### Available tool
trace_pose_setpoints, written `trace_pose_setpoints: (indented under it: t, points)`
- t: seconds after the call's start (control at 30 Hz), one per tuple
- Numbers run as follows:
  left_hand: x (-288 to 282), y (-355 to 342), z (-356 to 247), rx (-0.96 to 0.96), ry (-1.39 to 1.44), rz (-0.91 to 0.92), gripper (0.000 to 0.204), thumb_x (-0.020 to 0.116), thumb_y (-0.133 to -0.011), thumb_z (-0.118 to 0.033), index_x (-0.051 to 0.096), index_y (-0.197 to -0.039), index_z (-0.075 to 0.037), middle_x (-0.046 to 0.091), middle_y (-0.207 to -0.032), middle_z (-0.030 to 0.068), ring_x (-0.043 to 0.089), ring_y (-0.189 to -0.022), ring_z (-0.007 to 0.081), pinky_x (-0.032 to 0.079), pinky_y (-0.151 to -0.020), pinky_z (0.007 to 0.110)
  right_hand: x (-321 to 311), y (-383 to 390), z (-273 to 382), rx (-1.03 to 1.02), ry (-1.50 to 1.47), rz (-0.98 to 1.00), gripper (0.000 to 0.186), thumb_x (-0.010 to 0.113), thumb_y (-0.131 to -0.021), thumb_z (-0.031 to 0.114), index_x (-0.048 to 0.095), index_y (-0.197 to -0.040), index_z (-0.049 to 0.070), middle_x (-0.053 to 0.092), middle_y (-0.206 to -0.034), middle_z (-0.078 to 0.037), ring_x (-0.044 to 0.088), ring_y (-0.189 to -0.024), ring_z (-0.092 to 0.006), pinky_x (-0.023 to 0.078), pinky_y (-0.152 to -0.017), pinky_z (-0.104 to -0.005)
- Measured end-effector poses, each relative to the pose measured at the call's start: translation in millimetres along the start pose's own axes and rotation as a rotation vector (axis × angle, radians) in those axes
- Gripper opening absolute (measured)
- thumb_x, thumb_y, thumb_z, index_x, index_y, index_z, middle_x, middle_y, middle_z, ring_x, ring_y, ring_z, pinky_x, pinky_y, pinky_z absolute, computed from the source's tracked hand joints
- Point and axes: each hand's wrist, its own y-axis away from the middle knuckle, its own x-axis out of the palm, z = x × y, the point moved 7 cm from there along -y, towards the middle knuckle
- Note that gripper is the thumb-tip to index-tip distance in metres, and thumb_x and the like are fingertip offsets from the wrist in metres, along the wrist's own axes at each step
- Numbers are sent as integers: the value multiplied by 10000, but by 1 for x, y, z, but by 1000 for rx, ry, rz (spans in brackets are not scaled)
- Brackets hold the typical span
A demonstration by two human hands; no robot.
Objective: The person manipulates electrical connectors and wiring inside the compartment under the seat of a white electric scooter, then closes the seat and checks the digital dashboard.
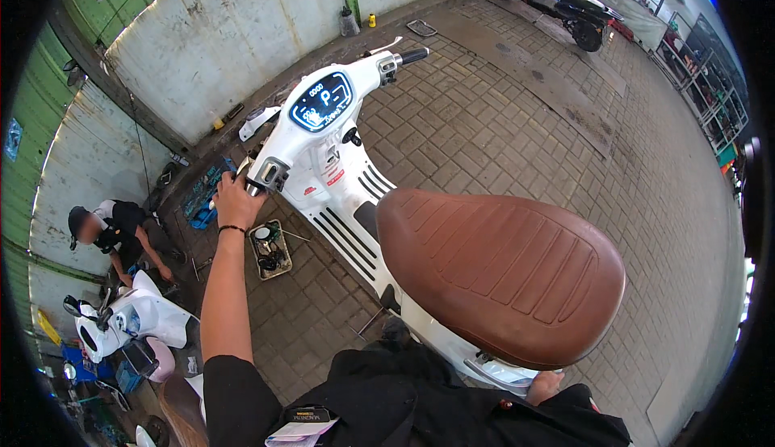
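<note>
A white scooter (323,168) stands upright before me, with a lit display (321,101) between its handlebars and a ribbed brown seat (500,277). My left hand (236,201) is closed round the left handlebar grip (254,189), beside the switch block; a dark band circles that wrist. Down behind the seat, my right hand (545,386) is closed at the silver rear grab rail (504,374). Most of its fingers are hidden. The right handlebar grip (415,55) has no hand on it.
A tray of parts and tools (270,251) lies on the paving left of the scooter. Farther left, another person (121,229) crouches by a second white scooter (145,318). A dark scooter (565,7) stands far right, near a metal rack (702,83). A wall runs behind.
</note>
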Motion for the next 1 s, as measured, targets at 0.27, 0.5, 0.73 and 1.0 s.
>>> trace_pose_setpoints:
  t: [0.27, 0.5, 0.73, 1.0]
  points:
    - [-3, 2, -1, -2, -22, -17, 629, 823, -753, -402, 666, -1282, -100, 543, -1328, 159, 544, -1239, 370, 456, -1010, 544, -8, 15, 9, 20, -90, -1, 443, 471, -991, 258, 506, -1377, 43, 650, -1256, -291, 610, -1202, -474, 484, -1010, -532]
    - [-1, 0, 3, -4, -7, -16, 624, 817, -759, -412, 667, -1274, -93, 545, -1318, 155, 541, -1240, 371, 452, -1012, 544, -9, 19, 14, 21, -183, 34, 443, 447, -991, 208, 498, -1391, 23, 631, -1279, -303, 596, -1215, -472, 477, -1004, -514]
    - [-3, 2, -1, -4, 12, -11, 622, 819, -760, -427, 673, -1255, -80, 542, -1311, 157, 535, -1238, 369, 445, -1013, 539, 3, -3, -1, -123, -115, 39, 511, 512, -948, 289, 503, -1372, 5, 620, -1281, -319, 589, -1204, -482, 468, -999, -507]
    - [-3, 2, 1, -2, -19, -5, 630, 819, -763, -444, 676, -1252, -73, 541, -1315, 157, 538, -1234, 363, 455, -1006, 528, -7, 17, 16, 15, -153, 10, 560, 546, -963, 352, 491, -1404, 12, 613, -1313, -294, 571, -1235, -477, 447, -1029, -510]
